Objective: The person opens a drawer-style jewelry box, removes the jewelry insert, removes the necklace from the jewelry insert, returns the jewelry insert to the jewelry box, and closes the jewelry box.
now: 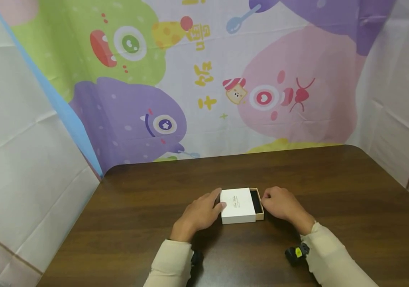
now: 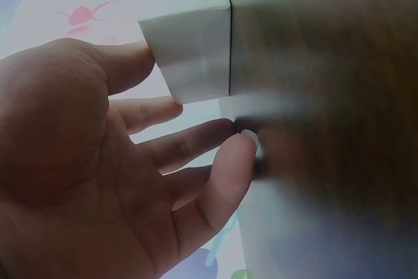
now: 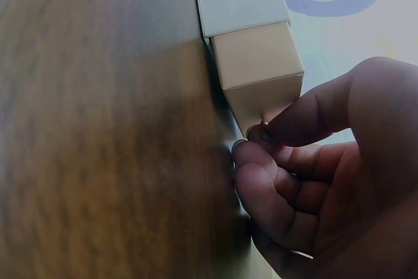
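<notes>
A flat white drawer-style gift box point(image 1: 234, 213) lies on the table, small print on its lid. Its tan inner drawer point(image 3: 258, 57) sticks out a little on the right, with a black lining point(image 1: 256, 201) showing. My left hand point(image 1: 201, 210) holds the sleeve at its left end, thumb on the top edge and index finger at a corner; the other fingers are spread in the left wrist view. At the drawer's end, my right hand point(image 1: 280, 202) pinches a small pull tab point(image 3: 264, 119) between thumb and index finger, the other fingers curled below.
The dark wooden table point(image 1: 147, 191) reaches back to a cartoon-printed cloth point(image 1: 219, 131). Pale cloth panels hang to the left and right. Dark cameras are strapped at both wrists, the right one point(image 1: 296, 254) close over the tabletop.
</notes>
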Demonstrator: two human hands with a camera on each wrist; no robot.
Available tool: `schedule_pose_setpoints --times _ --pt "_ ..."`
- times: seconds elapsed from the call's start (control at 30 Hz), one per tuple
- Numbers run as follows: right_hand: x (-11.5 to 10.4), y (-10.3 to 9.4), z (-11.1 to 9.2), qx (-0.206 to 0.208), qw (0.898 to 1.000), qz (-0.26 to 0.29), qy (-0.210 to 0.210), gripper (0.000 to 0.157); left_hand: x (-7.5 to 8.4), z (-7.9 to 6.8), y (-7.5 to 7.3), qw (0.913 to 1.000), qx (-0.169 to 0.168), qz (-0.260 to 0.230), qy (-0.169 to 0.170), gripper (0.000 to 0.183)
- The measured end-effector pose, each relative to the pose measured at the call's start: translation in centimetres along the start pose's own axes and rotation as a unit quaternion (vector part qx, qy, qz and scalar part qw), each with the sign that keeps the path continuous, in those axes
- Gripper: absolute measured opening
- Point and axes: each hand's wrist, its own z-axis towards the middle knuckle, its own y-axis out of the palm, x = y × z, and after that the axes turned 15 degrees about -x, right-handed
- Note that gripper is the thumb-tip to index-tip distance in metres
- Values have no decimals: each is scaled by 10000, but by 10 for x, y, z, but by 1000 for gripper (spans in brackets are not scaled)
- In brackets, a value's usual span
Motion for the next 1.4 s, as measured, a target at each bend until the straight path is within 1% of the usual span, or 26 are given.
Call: schedule_pose_setpoints --times 0.6,0.93,1.17,1.4 --pt "3 -3 -2 -2 9999 93 73 20 2 -2 0 10000 -1 1 -40 57" --pt "7 -4 -1 41 9999 100 -30 20 1 0 0 10000 -2 21 -57 57" --pt "9 -5 0 53 9998 183 31 22 0 0 0 10000 -10 52 -33 57" --pt "12 -5 1 60 9998 204 -13 23 1 0 0 10000 -17 30 -32 57"
